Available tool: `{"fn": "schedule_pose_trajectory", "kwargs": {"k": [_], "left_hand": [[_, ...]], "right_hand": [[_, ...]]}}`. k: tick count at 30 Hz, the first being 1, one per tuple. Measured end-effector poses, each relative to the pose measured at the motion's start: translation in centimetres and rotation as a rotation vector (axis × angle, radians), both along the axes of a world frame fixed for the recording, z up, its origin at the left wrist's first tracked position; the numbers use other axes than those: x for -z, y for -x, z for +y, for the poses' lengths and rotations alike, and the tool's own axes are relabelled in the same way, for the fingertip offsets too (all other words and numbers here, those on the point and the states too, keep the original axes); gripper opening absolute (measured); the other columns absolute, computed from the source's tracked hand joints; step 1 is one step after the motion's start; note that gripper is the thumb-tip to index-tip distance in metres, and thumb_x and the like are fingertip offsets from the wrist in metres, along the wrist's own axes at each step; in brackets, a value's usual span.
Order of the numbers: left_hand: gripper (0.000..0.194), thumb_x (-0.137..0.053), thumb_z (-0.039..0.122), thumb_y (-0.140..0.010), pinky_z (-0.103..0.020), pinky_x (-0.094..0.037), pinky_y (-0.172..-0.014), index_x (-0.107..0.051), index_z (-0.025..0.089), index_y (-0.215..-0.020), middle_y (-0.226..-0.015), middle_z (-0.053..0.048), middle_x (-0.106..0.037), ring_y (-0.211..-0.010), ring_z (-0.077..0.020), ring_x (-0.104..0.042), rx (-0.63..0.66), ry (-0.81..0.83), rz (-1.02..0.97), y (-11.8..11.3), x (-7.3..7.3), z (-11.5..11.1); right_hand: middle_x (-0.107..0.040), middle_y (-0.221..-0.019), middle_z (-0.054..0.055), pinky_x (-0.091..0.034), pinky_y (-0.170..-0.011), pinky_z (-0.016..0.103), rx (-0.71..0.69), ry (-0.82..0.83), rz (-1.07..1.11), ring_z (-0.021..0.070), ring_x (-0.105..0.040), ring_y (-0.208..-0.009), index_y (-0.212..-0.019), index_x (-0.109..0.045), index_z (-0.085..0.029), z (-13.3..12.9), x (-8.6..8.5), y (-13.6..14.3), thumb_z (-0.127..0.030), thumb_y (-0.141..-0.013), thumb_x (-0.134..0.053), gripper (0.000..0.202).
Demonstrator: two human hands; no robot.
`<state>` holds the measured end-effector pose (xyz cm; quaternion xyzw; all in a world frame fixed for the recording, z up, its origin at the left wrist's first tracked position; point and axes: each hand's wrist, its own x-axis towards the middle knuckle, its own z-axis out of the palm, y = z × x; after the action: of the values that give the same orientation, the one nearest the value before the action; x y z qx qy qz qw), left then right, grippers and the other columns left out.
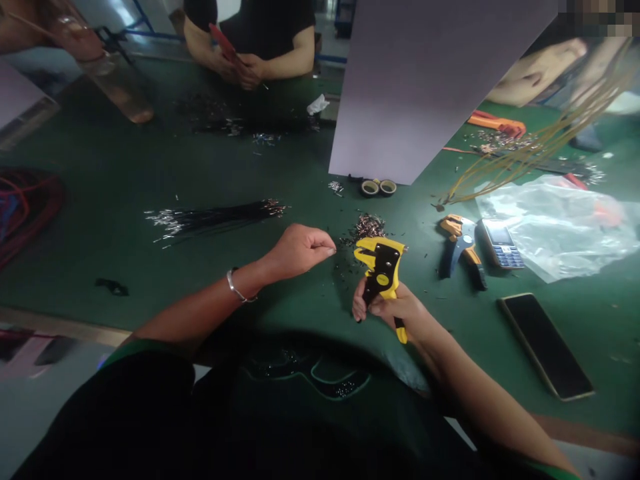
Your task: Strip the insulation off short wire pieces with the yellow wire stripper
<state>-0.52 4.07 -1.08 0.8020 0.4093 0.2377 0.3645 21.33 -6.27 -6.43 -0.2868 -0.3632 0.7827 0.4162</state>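
Observation:
My right hand is wrapped round the handles of a yellow and black wire stripper, its jaws pointing up and left. Just left of the tool, my left hand is closed in a pinch; whatever lies between thumb and fingers is too small to make out. A heap of small copper-coloured pieces lies on the green table beyond the stripper's head. Further left rests a bundle of black wires with silvery left ends and coppery right ends.
A grey-white panel rises beyond two tape rolls. At right are an orange-blue stripper, keypad phone, plastic bag and smartphone. Red and blue cables lie far left. People work across the table.

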Motion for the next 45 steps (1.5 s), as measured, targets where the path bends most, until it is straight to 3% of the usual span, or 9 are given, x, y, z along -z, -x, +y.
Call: {"fn": "schedule_pose_trajectory", "kwargs": {"k": [12,22,35,45], "left_hand": [[0.015,-0.061,0.022,-0.081,-0.023,-0.046,-0.065,-0.075,0.018,-0.076,-0.076,-0.003,-0.074,-0.068,-0.0114,-0.065,0.159,-0.155,-0.054,0.0,0.5,0.1],[0.013,-0.063,0.022,-0.078,-0.022,-0.047,-0.063,-0.075,0.018,-0.076,-0.074,-0.002,-0.074,-0.067,-0.0111,-0.065,0.141,-0.001,-0.089,-0.1,0.5,0.1],[0.012,-0.064,0.02,-0.078,-0.022,-0.046,-0.062,-0.075,0.017,-0.079,-0.075,-0.003,-0.074,-0.064,-0.0103,-0.063,0.173,-0.01,-0.071,-0.2,0.4,-0.1],[0.014,-0.063,0.021,-0.078,-0.023,-0.047,-0.065,-0.076,0.018,-0.079,-0.077,-0.003,-0.074,-0.066,-0.0106,-0.064,0.182,-0.007,-0.064,-0.2,0.9,0.2]], "right_hand": [[-0.064,-0.069,0.003,-0.05,-0.065,0.037,-0.08,0.028,0.011,0.0176,-0.058,-0.062,-0.088,-0.063,-0.013,-0.4,0.5,0.7,-0.01,-0.063,-0.065,0.026],[-0.062,-0.068,0.003,-0.05,-0.063,0.037,-0.119,0.01,0.008,0.0177,-0.058,-0.061,-0.085,-0.064,-0.012,-0.6,0.3,0.5,-0.013,-0.066,-0.067,0.02],[-0.058,-0.056,-0.001,-0.047,-0.05,0.031,-0.069,0.066,0.001,0.0131,-0.053,-0.048,-0.08,-0.061,-0.014,-1.2,-0.1,0.8,-0.014,-0.073,-0.07,0.011],[-0.052,-0.05,-0.005,-0.041,-0.044,0.027,-0.029,0.106,-0.076,0.0096,-0.046,-0.042,-0.071,-0.057,-0.014,-1.4,-1.0,1.3,-0.016,-0.071,-0.071,0.014]]}}
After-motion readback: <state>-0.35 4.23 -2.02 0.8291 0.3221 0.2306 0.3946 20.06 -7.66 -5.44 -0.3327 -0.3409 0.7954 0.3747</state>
